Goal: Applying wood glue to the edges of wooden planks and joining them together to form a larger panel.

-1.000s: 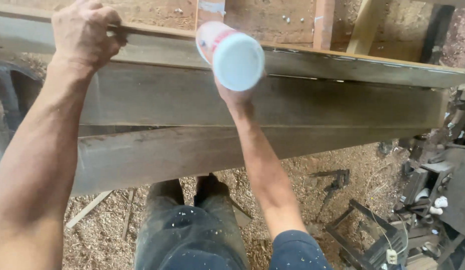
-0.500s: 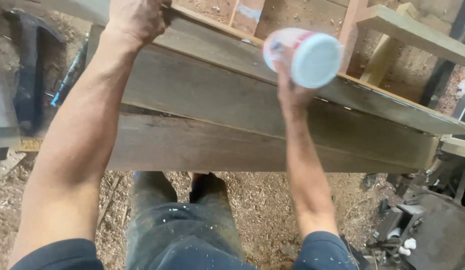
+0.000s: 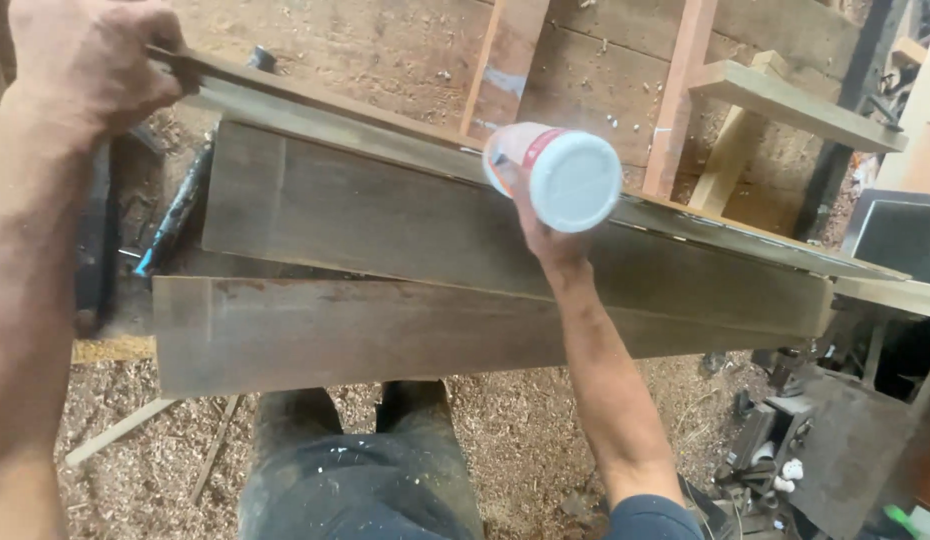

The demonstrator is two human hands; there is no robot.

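At ten o'clock my left hand (image 3: pixel 85 65) is clamped over the top edge of the upright plank (image 3: pixel 385 215), steadying it against the second board (image 3: pixel 385 335) leaning below. Just right of twelve, my right hand (image 3: pixel 545 225) grips a white glue bottle (image 3: pixel 560 172), tipped nozzle-down onto that edge. I judge I'm mid-bead; next calls for sliding the nozzle evenly along the edge toward three o'clock.

The bottle (image 3: pixel 560 175) at the middle is white, with a red band. The planks (image 3: pixel 405 270) are dull grey-brown. Near, the trousers (image 3: pixel 355 480) are dark blue-grey with small white specks.
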